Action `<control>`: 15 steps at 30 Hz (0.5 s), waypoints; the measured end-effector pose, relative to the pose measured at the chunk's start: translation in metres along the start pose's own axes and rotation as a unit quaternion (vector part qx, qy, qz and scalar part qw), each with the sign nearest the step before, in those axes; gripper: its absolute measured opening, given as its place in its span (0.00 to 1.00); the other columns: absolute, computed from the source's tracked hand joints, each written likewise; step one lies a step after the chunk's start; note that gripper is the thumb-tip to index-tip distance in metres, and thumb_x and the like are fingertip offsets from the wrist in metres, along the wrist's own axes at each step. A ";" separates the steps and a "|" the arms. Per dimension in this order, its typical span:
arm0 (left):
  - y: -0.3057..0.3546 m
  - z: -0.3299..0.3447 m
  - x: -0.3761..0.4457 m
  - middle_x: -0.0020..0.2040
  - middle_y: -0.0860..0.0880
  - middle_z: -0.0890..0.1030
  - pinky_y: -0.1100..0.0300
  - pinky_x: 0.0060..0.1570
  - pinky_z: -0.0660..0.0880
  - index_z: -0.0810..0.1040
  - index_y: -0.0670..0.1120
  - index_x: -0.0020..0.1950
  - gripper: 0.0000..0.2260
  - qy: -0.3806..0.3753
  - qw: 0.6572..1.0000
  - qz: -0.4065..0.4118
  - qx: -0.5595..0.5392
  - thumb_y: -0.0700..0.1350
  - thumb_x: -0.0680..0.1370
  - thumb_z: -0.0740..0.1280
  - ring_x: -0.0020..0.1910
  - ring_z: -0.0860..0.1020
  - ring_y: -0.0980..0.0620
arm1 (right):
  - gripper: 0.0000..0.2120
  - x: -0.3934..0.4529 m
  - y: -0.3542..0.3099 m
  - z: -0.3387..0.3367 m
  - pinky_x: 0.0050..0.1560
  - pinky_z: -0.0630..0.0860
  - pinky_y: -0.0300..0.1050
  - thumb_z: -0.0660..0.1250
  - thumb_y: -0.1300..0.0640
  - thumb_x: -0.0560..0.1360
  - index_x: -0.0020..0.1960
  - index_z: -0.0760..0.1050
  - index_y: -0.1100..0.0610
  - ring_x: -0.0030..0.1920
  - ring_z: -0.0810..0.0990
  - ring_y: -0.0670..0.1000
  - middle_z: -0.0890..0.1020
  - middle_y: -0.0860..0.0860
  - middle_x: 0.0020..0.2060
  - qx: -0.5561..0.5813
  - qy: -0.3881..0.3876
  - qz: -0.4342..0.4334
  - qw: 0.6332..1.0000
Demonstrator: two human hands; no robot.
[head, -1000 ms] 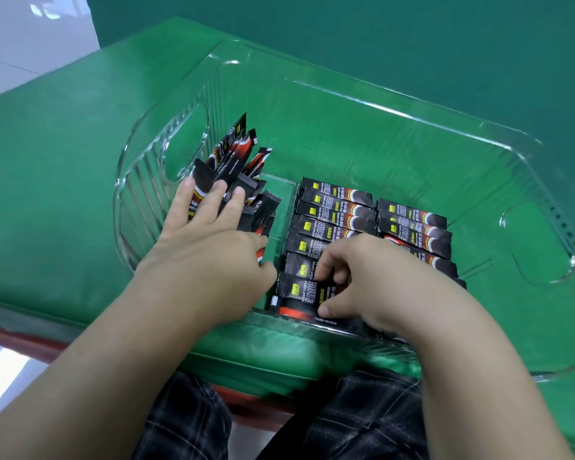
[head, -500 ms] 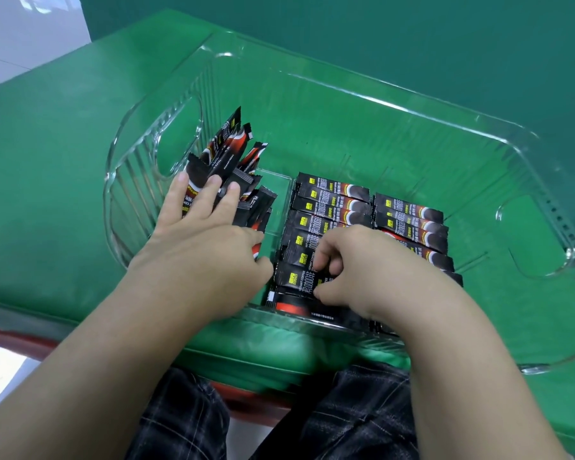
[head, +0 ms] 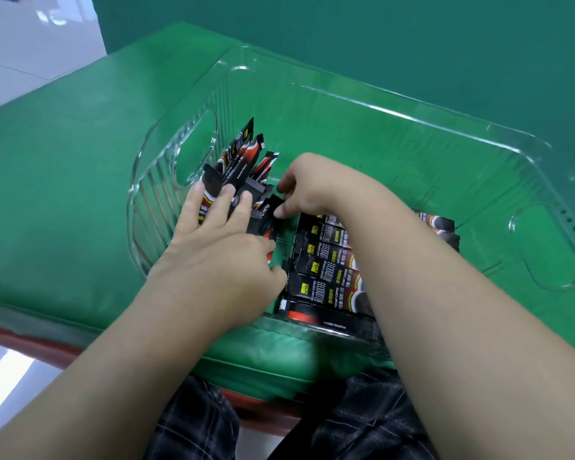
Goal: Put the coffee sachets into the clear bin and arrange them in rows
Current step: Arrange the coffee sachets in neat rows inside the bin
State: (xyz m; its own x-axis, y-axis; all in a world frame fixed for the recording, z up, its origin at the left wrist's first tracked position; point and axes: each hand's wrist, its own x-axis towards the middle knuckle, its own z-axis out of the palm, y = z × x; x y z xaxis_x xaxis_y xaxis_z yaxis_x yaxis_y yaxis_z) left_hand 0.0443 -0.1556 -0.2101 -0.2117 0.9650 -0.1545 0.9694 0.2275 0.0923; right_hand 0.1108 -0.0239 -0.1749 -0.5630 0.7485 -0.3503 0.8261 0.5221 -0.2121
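The left hand [head: 219, 254] lies flat, fingers straight, pressing a loose heap of coffee sachets [head: 243, 171] at the clear bin's [head: 395, 111] left end. The right hand [head: 316, 184], forearm crossing the neat sachet rows [head: 326, 263], seems to pinch one sachet's edge in that heap.

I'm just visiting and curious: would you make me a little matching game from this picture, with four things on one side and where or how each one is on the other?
Things:
1. left hand
2. right hand
3. loose pile of sachets
4. neat rows of sachets

States:
A. lying flat, side by side, near the front wall of the clear bin
B. fingers spread flat on the pile
C. pinching one sachet at the pile's edge
D. jumbled, some tilted up, at the bin's left end

Pairs: 1-B, 2-C, 3-D, 4-A
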 end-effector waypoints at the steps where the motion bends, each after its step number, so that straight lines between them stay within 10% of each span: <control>1: 0.000 0.001 0.000 0.79 0.48 0.38 0.48 0.64 0.22 0.62 0.63 0.73 0.23 0.004 1.000 0.000 -0.001 0.61 0.78 0.49 0.76 0.33 0.50 | 0.28 0.003 -0.002 0.002 0.59 0.74 0.47 0.74 0.50 0.69 0.64 0.74 0.61 0.57 0.78 0.56 0.80 0.55 0.58 -0.008 -0.002 -0.001 1.000; 5: 0.000 0.002 0.000 0.79 0.48 0.39 0.49 0.64 0.22 0.64 0.62 0.73 0.23 0.017 1.000 0.000 -0.005 0.62 0.78 0.50 0.76 0.34 0.51 | 0.27 0.005 -0.008 0.004 0.47 0.72 0.43 0.73 0.48 0.69 0.61 0.74 0.63 0.49 0.76 0.56 0.78 0.55 0.49 -0.049 -0.033 -0.001 0.998; 10: 0.001 0.000 0.000 0.79 0.48 0.38 0.49 0.62 0.21 0.64 0.61 0.73 0.23 0.016 1.000 0.003 -0.007 0.61 0.79 0.50 0.76 0.33 0.50 | 0.20 0.004 -0.011 0.003 0.30 0.64 0.41 0.73 0.49 0.70 0.33 0.65 0.58 0.38 0.70 0.55 0.69 0.50 0.31 -0.060 -0.047 0.003 0.997; 15: 0.001 0.000 -0.001 0.79 0.47 0.39 0.51 0.61 0.20 0.66 0.60 0.72 0.23 0.028 0.999 0.005 -0.016 0.61 0.79 0.50 0.76 0.34 0.50 | 0.17 0.001 -0.011 0.004 0.42 0.72 0.40 0.74 0.54 0.70 0.54 0.78 0.62 0.45 0.76 0.54 0.81 0.55 0.46 0.027 0.007 -0.010 1.000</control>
State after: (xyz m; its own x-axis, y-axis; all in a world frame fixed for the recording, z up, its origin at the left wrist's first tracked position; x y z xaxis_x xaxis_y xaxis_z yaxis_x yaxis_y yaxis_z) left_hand 0.0456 -0.1569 -0.2102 -0.2096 0.9728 -0.0989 0.9671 0.2212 0.1257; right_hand 0.1011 -0.0300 -0.1763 -0.5794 0.7440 -0.3327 0.8145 0.5145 -0.2679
